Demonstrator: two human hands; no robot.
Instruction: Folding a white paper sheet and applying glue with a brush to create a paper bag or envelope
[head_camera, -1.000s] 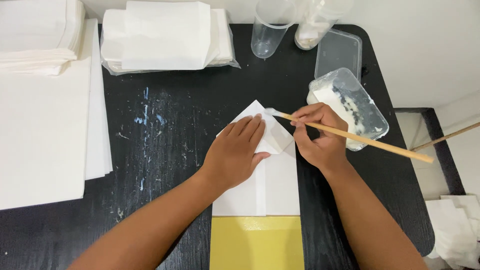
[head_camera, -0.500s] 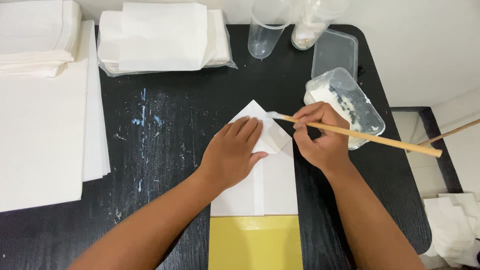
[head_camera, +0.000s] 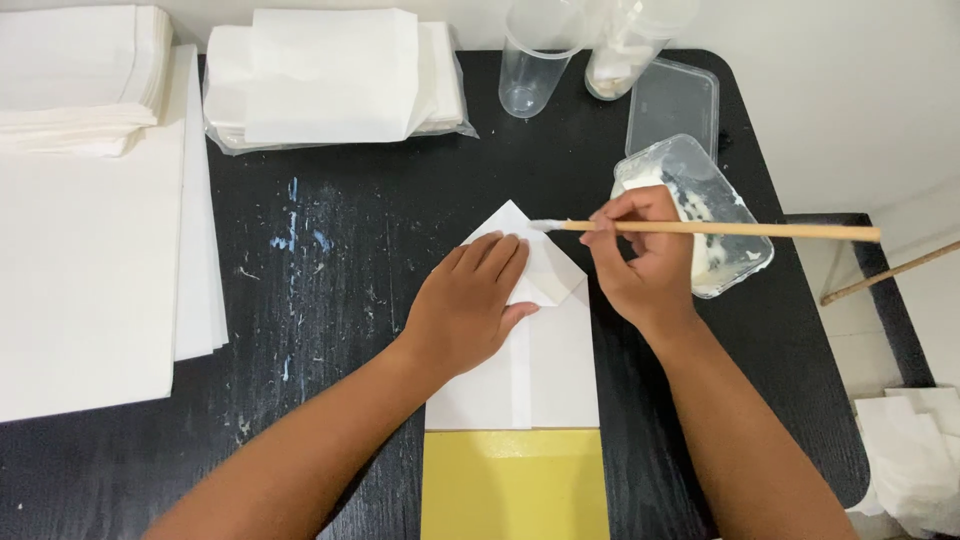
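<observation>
Stick (head_camera: 720, 230) lies crosswise, tip left.

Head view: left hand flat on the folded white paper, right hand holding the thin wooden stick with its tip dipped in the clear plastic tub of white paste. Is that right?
Not quite. In the head view the thin wooden stick has its white-coated tip over the folded white paper, not in the clear plastic tub of white paste. The rest holds: left hand flat on the paper, right hand holding the stick.
</observation>
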